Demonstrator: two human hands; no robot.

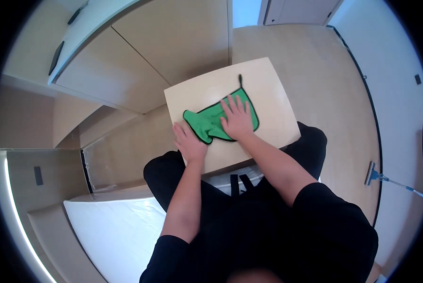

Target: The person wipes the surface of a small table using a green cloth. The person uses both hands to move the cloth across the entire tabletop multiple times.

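A green cleaning cloth [213, 123] with black edging lies partly rumpled on a small pale wooden table [272, 104] in front of me. Its black hanging loop points toward the table's far side. My right hand [238, 120] lies flat on the cloth with the fingers spread. At the table's near left edge, my left hand [190, 143] rests with its fingers stretched out, close beside the cloth's left end. Neither hand grips anything.
My knees flank the table. Pale cabinets [173, 42] stand beyond it to the left. A white mattress [117, 231] is at the lower left. On the right, a blue flat mop [372, 174] is by the wall. A door [298, 12] is at the far end.
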